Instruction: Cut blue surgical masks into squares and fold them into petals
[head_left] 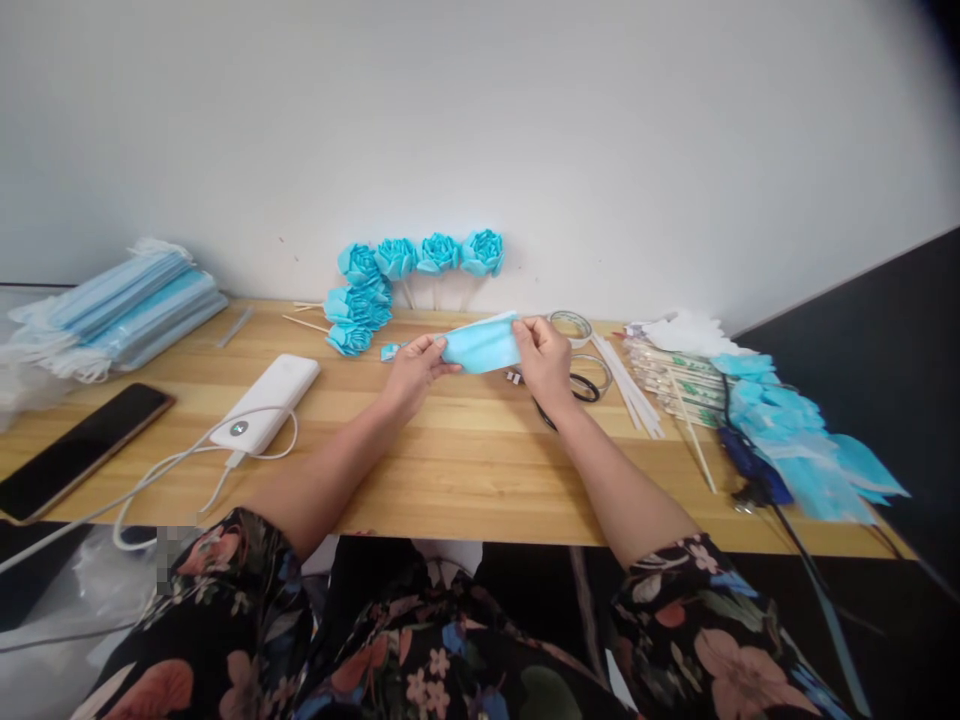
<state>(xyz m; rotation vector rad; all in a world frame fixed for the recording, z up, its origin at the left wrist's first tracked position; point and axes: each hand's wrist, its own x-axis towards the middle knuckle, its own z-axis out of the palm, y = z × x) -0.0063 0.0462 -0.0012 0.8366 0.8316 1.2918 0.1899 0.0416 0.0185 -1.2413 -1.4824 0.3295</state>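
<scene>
Over the middle of the table, a light-blue piece of face mask fabric (481,345) is stretched between my two hands. My left hand (415,372) pinches its left end, and my right hand (543,362) grips the right end between thumb and fingers. Behind my hands, several blue flowers (439,253) on thin sticks lean against the wall or lie on the table. Partly hidden by my right hand are scissors with black handles (584,388). A roll of clear tape (570,327) lies just beyond that hand.
A stack of blue face masks (127,305) lies at the left. Nearer are a phone (84,450) and a white power bank (267,402) with a cable. To the right lie white strips (628,385), wrapped sticks (679,375), blue fabric pieces (799,430) and a dark-blue corded tool (750,465).
</scene>
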